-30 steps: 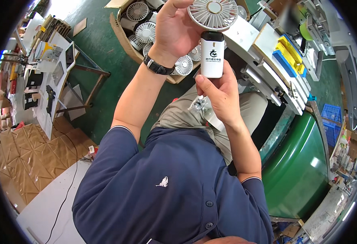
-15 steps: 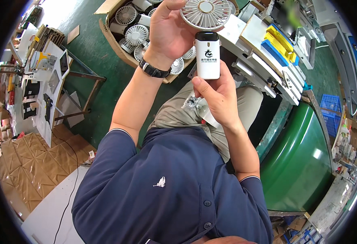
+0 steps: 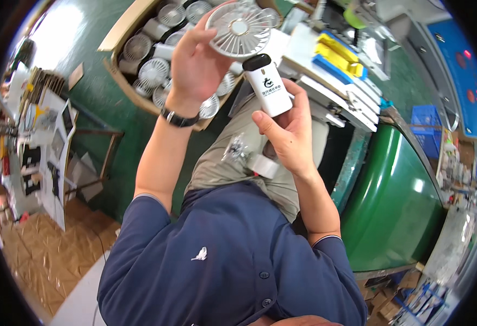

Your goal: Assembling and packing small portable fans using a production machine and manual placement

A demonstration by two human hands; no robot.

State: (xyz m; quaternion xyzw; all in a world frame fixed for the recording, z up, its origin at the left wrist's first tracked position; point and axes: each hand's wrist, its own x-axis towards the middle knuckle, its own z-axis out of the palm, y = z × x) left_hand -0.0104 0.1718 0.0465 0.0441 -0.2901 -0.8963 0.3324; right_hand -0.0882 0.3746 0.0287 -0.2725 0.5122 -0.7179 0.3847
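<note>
A white handheld fan is in both my hands, its round grille (image 3: 244, 43) uppermost and its handle (image 3: 271, 89) below. The handle has a black top and a dark printed mark on the side facing me. My left hand (image 3: 197, 68) grips the grille at its left rim, with some fingers hidden behind it. Around the lower part of the handle closes my right hand (image 3: 290, 127), thumb in front. On my lap lie a clear plastic bag (image 3: 235, 148) of small dark parts and a roll of whitish tape (image 3: 264, 166).
Beyond my left arm stands a cardboard box (image 3: 109, 70) full of similar white fans. At the right are a machine bench with a yellow and blue fixture (image 3: 339, 57), a large green rounded cover (image 3: 396, 201) and a blue crate (image 3: 426, 122). A cluttered table (image 3: 59, 141) stands left.
The fan has moved left and slightly down in view, and its handle now leans with the top to the left. Both hands still hold it. More of the tape on my lap shows.
</note>
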